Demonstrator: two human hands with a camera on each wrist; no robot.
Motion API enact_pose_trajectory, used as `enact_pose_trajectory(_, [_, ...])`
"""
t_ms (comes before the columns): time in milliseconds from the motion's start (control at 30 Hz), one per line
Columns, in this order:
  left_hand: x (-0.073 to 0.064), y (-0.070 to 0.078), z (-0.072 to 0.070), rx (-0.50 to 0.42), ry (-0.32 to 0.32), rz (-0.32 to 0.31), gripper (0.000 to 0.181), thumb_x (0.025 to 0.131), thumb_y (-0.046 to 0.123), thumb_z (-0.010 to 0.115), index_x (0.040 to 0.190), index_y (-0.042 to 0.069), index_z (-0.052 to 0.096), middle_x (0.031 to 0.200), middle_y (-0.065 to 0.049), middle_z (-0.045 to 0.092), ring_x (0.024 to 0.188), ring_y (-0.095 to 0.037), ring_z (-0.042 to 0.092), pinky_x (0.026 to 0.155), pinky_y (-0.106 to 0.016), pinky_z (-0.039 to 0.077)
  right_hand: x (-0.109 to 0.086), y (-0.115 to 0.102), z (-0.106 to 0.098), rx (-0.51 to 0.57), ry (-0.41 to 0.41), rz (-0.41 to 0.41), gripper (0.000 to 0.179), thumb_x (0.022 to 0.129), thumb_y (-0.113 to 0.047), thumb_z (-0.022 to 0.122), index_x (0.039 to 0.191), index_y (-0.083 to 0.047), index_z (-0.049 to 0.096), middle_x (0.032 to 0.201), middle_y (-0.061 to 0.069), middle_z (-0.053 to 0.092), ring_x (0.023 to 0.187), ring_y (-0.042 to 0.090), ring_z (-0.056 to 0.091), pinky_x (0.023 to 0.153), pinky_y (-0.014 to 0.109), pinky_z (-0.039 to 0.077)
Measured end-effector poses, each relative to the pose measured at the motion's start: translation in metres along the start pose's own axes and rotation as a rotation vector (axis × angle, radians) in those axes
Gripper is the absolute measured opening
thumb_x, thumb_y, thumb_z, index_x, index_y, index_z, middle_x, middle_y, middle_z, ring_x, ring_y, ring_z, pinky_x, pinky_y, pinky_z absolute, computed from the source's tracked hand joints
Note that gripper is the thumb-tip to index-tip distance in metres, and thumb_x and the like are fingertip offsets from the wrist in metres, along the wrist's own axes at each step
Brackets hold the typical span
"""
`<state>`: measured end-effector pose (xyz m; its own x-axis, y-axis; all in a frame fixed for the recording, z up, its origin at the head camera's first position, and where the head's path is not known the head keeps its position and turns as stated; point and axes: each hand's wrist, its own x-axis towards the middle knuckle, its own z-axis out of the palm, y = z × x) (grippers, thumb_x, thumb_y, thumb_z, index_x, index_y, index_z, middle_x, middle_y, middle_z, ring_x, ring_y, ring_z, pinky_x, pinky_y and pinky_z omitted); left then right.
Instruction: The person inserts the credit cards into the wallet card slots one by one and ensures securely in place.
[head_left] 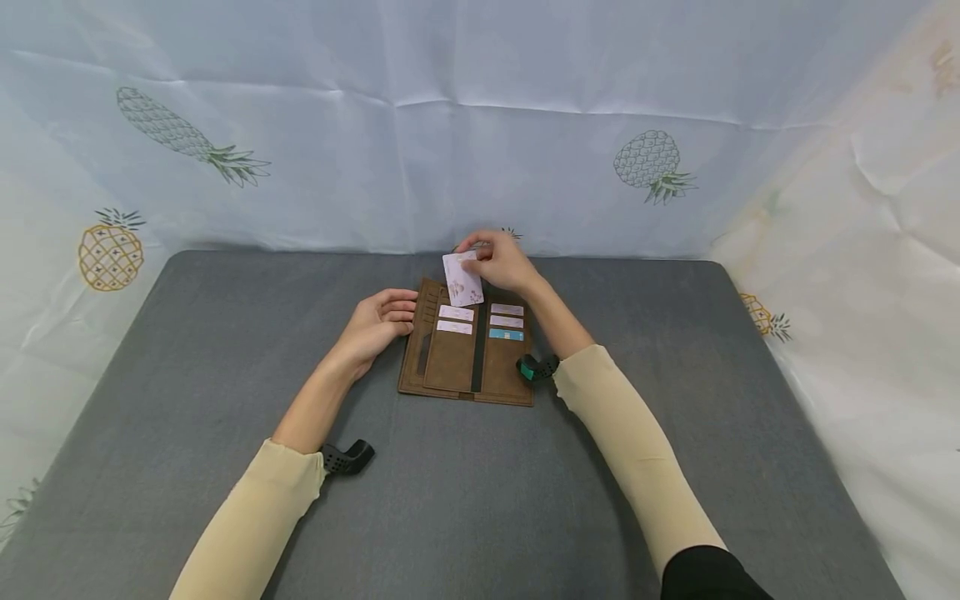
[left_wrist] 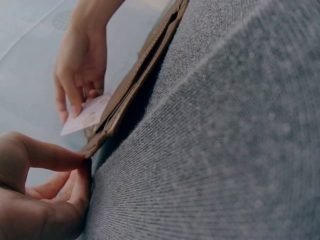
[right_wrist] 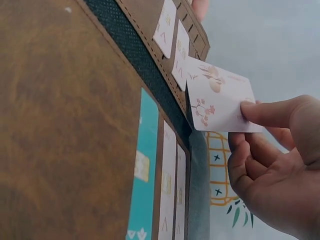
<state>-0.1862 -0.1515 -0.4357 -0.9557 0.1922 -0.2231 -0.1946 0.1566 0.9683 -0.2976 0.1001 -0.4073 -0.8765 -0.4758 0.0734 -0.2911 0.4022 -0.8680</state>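
Note:
A brown wallet [head_left: 452, 354] lies spread open on the table, its card slots facing up. Between the thumb and fingers of my right hand [head_left: 504, 262] is a pale pink card [head_left: 462, 282] with a floral print, its lower end at the top of the wallet's left panel. My left hand [head_left: 378, 323] pinches the wallet's left edge, seen closely as the brown edge [left_wrist: 97, 142] in the left wrist view. Two pale cards [head_left: 455, 320] sit in the left slots. On the right panel are two more pale cards [head_left: 506, 315] and a blue card [head_left: 506, 334].
A grey cloth covers the table [head_left: 450, 500]. Behind it hangs a white curtain [head_left: 450, 183] with pineapple prints, close to the table's back edge. Each wrist bears a dark device, the left device [head_left: 348, 457] and the right device [head_left: 537, 367].

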Motion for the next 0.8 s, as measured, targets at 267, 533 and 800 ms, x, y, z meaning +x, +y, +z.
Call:
enact_pose_trajectory(267, [0.000, 0.000, -0.001, 0.006, -0.006, 0.001, 0.056, 0.103, -0.010, 0.056, 0.158, 0.000, 0.048, 0.150, -0.026, 0.053, 0.132, -0.031, 0.059, 0.093, -0.013, 0.057, 0.002, -0.004, 0.005, 0.057, -0.010, 0.120, 0.024, 0.103, -0.002, 0.070, 0.127, 0.000, 0.071, 0.054, -0.004, 0.044, 0.051, 0.009, 0.029, 0.056, 0.026, 0.026])
enact_pose_trajectory(533, [0.000, 0.000, 0.000, 0.003, 0.005, 0.001, 0.056, 0.102, -0.011, 0.057, 0.157, -0.001, 0.049, 0.147, -0.025, 0.055, 0.125, -0.026, 0.061, 0.091, -0.012, 0.058, 0.002, 0.000, 0.010, 0.084, 0.011, 0.221, 0.023, 0.103, -0.005, 0.072, 0.126, -0.002, 0.072, 0.084, 0.001, 0.076, 0.076, 0.016, 0.062, 0.076, 0.026, 0.058])
enact_pose_trajectory(800, [0.000, 0.000, 0.000, -0.005, 0.004, -0.004, 0.057, 0.101, -0.012, 0.057, 0.156, -0.001, 0.050, 0.146, -0.024, 0.056, 0.122, -0.023, 0.061, 0.091, -0.012, 0.058, -0.003, 0.003, 0.008, 0.017, -0.043, 0.172, 0.024, 0.103, -0.003, 0.072, 0.125, 0.005, 0.067, 0.070, 0.000, 0.071, 0.067, 0.010, 0.065, 0.070, 0.021, 0.058])
